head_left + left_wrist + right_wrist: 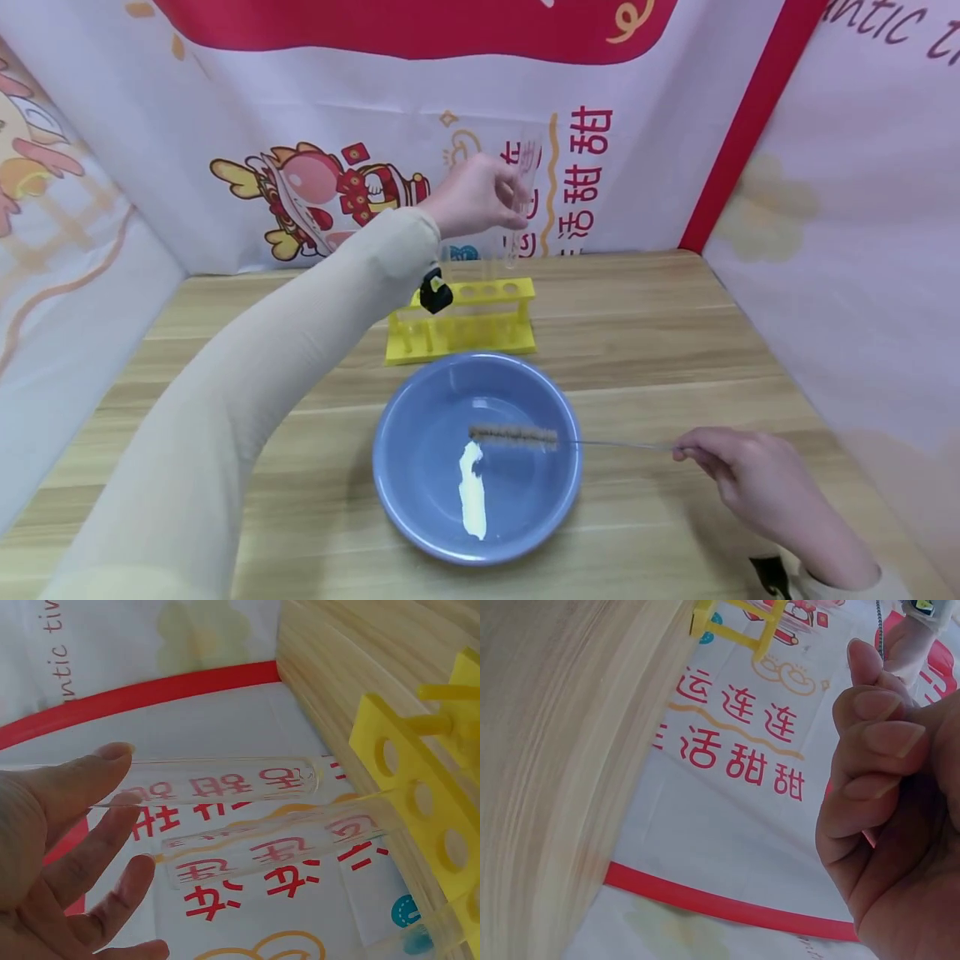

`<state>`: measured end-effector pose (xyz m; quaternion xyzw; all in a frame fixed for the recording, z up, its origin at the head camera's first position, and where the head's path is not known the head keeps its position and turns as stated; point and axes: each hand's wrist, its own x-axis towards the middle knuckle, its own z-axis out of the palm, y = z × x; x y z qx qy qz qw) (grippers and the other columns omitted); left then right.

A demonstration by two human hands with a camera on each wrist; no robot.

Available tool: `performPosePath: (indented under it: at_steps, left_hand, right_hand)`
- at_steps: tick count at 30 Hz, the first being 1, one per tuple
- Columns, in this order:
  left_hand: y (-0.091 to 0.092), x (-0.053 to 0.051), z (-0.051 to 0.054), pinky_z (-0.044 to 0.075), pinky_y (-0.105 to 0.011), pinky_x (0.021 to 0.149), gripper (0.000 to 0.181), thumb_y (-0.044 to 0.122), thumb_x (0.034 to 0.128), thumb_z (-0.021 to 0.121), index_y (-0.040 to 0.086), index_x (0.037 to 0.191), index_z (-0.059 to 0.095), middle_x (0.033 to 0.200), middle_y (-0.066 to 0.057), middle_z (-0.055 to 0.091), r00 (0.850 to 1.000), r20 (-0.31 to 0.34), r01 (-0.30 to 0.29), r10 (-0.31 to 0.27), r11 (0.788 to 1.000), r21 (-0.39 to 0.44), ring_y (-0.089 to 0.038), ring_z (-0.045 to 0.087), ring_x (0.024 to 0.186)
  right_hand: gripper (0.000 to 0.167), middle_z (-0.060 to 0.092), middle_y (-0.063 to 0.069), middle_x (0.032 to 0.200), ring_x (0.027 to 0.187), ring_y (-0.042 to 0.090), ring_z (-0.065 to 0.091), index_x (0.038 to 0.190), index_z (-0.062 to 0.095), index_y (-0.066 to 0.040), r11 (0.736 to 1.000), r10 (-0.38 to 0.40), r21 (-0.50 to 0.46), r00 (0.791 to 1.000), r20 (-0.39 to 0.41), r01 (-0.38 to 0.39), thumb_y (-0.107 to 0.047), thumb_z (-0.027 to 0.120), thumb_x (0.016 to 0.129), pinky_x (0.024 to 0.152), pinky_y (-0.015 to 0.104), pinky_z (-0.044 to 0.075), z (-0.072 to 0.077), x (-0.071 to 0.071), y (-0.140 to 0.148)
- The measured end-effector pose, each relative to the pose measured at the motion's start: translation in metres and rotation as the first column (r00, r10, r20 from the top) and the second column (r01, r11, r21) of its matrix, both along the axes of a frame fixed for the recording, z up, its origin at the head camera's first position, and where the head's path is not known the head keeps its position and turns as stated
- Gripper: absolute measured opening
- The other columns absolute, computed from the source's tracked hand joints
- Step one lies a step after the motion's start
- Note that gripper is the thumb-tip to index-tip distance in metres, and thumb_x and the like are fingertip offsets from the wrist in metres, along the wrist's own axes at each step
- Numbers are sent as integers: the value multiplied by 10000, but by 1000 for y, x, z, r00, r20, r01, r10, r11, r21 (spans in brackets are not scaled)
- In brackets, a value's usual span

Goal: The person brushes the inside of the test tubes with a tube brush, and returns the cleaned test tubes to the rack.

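Observation:
My left hand [476, 196] pinches a clear glass test tube [247, 778] between thumb and fingers, above the yellow test tube rack [401, 357]. The tube's rounded end points down towards the rack, its tip above the holes. A second clear test tube [277, 840] stands in the rack just beside it, and part of another tube [427, 930] shows at the lower right of the left wrist view. My right hand [757, 487] grips the thin wire handle of a test tube brush [513, 435]. Its brown bristles lie over the inside of the blue basin [420, 500].
The basin stands on the wooden table [637, 517], in front of the rack. A bright white reflection [472, 500] shows inside it. Printed cloth walls [637, 200] enclose the table at the back and both sides.

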<state>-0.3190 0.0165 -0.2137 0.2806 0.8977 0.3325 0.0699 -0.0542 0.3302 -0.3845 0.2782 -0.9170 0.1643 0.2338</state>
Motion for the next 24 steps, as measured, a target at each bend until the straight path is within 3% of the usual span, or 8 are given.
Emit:
performPosePath:
  at_steps: [1,7,12,17,24]
  left_hand:
    - [2,-3,0,507,-317,886,260,187,828,827,137,1051,703,1033,12,666,1000,3,-2,2,1000,-16,-134,606,972]
    - [10,-13,-3,513,-294,822,187,162,819,829,117,958,713,982,-13,672,999,-8,34,-35,994,-107,-167,610,922]
    - [13,-15,-2,523,-265,773,152,160,818,826,132,926,722,931,-5,686,997,-20,65,-71,976,-207,-164,616,878]
    - [15,-16,-2,530,-268,781,128,159,836,812,131,944,749,937,6,700,994,18,111,-110,954,-279,-154,630,883]
    - [16,-18,-5,533,-277,777,112,143,843,801,119,939,749,930,-4,701,992,36,123,-117,950,-287,-169,632,881]
  right_hand:
    - [283,717,-146,818,686,42,672,871,732,-214,1000,-1,1,1000,-3,1,38,759,745,531,141,471,-1,-1,0]
    - [387,713,-148,807,667,-1,638,858,729,-224,1000,3,-6,1000,13,-3,108,768,662,510,128,443,-3,-5,0]
    - [364,710,-163,810,699,39,677,845,731,-223,1000,-1,5,1000,15,1,90,770,663,537,142,479,-2,-6,-1]
    - [389,706,-170,806,693,33,671,845,727,-234,1000,-3,-4,1000,26,3,100,783,656,513,125,445,-3,-6,-1]
    - [311,704,-180,815,701,22,670,851,724,-240,1000,10,-7,1000,24,-10,52,740,744,522,133,462,-3,-6,-1]
